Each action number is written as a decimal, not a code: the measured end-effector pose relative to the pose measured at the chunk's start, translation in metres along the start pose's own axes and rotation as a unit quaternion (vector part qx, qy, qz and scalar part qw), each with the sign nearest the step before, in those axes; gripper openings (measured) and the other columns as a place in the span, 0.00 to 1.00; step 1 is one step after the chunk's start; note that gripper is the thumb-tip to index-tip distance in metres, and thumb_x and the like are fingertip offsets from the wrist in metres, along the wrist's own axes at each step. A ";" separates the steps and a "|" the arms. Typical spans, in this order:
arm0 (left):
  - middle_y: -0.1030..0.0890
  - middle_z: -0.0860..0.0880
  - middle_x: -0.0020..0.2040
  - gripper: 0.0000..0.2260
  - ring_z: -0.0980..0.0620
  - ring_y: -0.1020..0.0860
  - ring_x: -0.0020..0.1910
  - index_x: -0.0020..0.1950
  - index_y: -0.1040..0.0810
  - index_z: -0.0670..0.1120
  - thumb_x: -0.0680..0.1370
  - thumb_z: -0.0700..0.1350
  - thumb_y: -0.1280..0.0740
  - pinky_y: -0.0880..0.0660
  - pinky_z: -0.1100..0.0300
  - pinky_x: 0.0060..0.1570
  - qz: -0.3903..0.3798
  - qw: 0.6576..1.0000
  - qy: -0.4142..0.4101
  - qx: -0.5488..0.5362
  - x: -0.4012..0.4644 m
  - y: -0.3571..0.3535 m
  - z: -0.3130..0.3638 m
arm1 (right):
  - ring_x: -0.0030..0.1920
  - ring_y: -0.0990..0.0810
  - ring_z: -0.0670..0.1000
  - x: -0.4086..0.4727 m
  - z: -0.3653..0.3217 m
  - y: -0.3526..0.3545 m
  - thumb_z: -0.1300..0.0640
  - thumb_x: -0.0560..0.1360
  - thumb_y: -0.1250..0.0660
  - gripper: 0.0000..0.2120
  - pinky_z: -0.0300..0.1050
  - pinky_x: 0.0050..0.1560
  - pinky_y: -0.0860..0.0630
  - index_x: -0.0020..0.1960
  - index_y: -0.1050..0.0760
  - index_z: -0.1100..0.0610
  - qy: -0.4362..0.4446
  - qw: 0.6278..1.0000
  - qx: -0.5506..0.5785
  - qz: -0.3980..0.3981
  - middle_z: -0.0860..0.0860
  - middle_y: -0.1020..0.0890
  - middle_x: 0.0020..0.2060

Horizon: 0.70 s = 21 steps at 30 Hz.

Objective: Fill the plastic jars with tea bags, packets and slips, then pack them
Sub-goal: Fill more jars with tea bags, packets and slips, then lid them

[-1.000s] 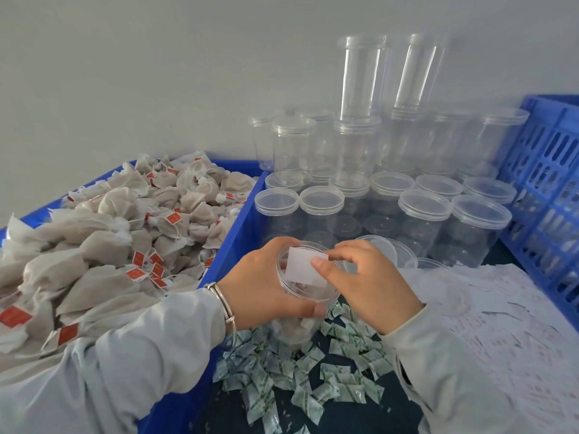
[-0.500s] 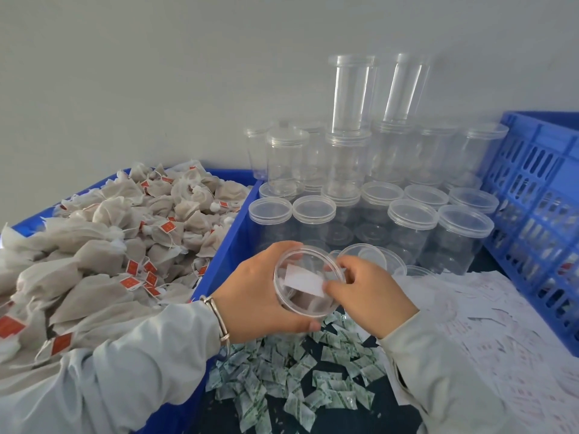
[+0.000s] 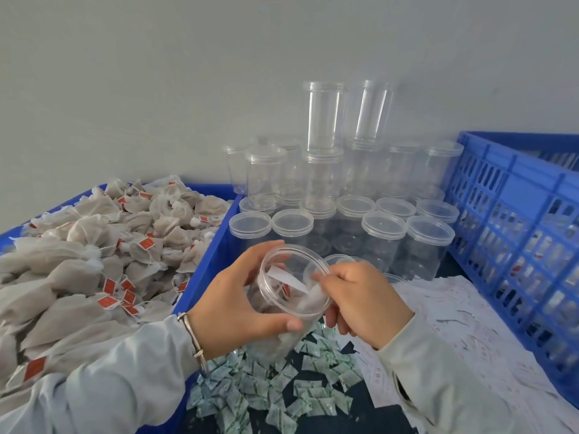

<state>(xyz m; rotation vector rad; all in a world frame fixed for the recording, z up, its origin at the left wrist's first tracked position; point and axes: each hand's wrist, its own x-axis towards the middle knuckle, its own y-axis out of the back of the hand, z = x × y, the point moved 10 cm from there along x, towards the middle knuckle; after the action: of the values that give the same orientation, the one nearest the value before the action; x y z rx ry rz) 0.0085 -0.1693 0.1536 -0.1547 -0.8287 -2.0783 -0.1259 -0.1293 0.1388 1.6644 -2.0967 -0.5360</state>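
Slip insertion under way. Left hand (image 3: 238,302) grips the open plastic jar (image 3: 291,296), tilted above the packets (image 3: 266,393); tea bags sit inside. Right hand (image 3: 360,299), fingers curled at the rim, has released the paper slip (image 3: 286,278), pinched above the mouth a second ago. Next move, presumably: a lid.

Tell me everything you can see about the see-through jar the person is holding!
The jar is round and made of clear plastic, with a wide open mouth and no lid on. It is tilted, mouth toward the camera. Inside are brownish tea bags and a white paper slip lying near the opening. The left hand grips its side, thumb across the front below the rim. The right hand touches the rim on the other side. It is held above a pile of small green-and-white packets.
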 end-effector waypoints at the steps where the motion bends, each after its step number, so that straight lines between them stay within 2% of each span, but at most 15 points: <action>1: 0.24 0.62 0.61 0.45 0.58 0.26 0.62 0.68 0.35 0.53 0.57 0.69 0.26 0.30 0.63 0.61 -0.004 1.000 -0.002 -0.019 0.000 -0.001 0.002 | 0.18 0.32 0.46 -0.003 -0.001 0.002 0.58 0.80 0.41 0.17 0.34 0.20 0.36 0.36 0.26 0.64 -0.001 1.000 0.022 -0.001 0.51 0.25 0.20; 4: 0.23 0.55 0.63 0.40 0.56 0.25 0.63 0.68 0.34 0.52 0.62 0.69 0.30 0.28 0.59 0.60 -0.005 0.997 0.019 -0.072 -0.002 -0.001 0.000 | 0.17 0.32 0.46 -0.013 -0.003 0.015 0.60 0.80 0.40 0.16 0.36 0.20 0.36 0.35 0.25 0.61 -0.005 0.999 0.048 0.004 0.51 0.25 0.19; 6: 0.21 0.51 0.60 0.30 0.55 0.24 0.60 0.66 0.31 0.52 0.68 0.63 0.33 0.26 0.58 0.59 0.019 0.994 0.046 -0.100 -0.003 0.004 -0.004 | 0.18 0.32 0.46 -0.018 -0.008 0.031 0.62 0.79 0.41 0.13 0.36 0.19 0.36 0.40 0.21 0.61 -0.004 0.999 0.052 0.009 0.52 0.25 0.20; 9: 0.18 0.53 0.54 0.14 0.58 0.22 0.55 0.60 0.26 0.52 0.77 0.55 0.37 0.26 0.58 0.58 0.046 0.993 0.081 -0.075 -0.003 0.010 -0.012 | 0.17 0.32 0.46 -0.028 -0.021 0.073 0.63 0.78 0.41 0.11 0.36 0.17 0.36 0.44 0.20 0.59 0.008 0.997 0.077 0.031 0.53 0.25 0.20; 11: 0.18 0.57 0.51 0.10 0.60 0.21 0.51 0.56 0.24 0.54 0.76 0.51 0.37 0.25 0.62 0.55 0.040 0.993 0.101 -0.034 -0.003 0.009 -0.017 | 0.16 0.32 0.46 -0.036 -0.030 0.121 0.63 0.77 0.40 0.11 0.35 0.15 0.37 0.42 0.20 0.63 0.019 0.991 0.100 0.090 0.54 0.25 0.19; 14: 0.18 0.61 0.48 0.09 0.59 0.20 0.47 0.49 0.21 0.55 0.75 0.41 0.33 0.25 0.70 0.46 0.009 0.992 0.120 0.027 -0.007 0.001 -0.024 | 0.13 0.34 0.46 -0.044 -0.033 0.202 0.60 0.77 0.41 0.14 0.31 0.14 0.40 0.35 0.25 0.65 0.008 0.974 0.135 0.182 0.53 0.27 0.17; 17: 0.18 0.62 0.47 0.10 0.58 0.19 0.45 0.46 0.19 0.55 0.74 0.39 0.31 0.25 0.73 0.41 -0.006 0.990 0.126 0.056 -0.008 -0.005 -0.022 | 0.13 0.34 0.44 -0.054 -0.032 0.281 0.57 0.79 0.45 0.18 0.27 0.16 0.39 0.34 0.26 0.60 -0.017 0.970 0.101 0.222 0.49 0.28 0.16; 19: 0.17 0.62 0.46 0.10 0.52 0.18 0.45 0.45 0.18 0.57 0.74 0.41 0.31 0.23 0.70 0.42 -0.021 0.990 0.125 0.061 0.000 -0.013 -0.010 | 0.18 0.28 0.42 -0.067 -0.034 0.326 0.55 0.81 0.48 0.20 0.30 0.19 0.33 0.35 0.24 0.54 -0.012 0.967 0.036 0.253 0.46 0.24 0.20; 21: 0.17 0.60 0.46 0.10 0.45 0.19 0.45 0.44 0.18 0.60 0.74 0.43 0.32 0.21 0.56 0.47 -0.048 0.991 0.108 0.066 0.016 -0.030 0.015 | 0.20 0.27 0.42 -0.077 -0.030 0.362 0.54 0.83 0.50 0.18 0.32 0.20 0.32 0.40 0.27 0.55 -0.002 0.959 0.029 0.280 0.45 0.23 0.23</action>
<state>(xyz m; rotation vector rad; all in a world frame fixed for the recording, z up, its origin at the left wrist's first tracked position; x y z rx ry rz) -0.0270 -0.1592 0.1559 0.1836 -0.8501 -2.0769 -0.3903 0.0223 0.3506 1.0106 -2.4603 -0.2929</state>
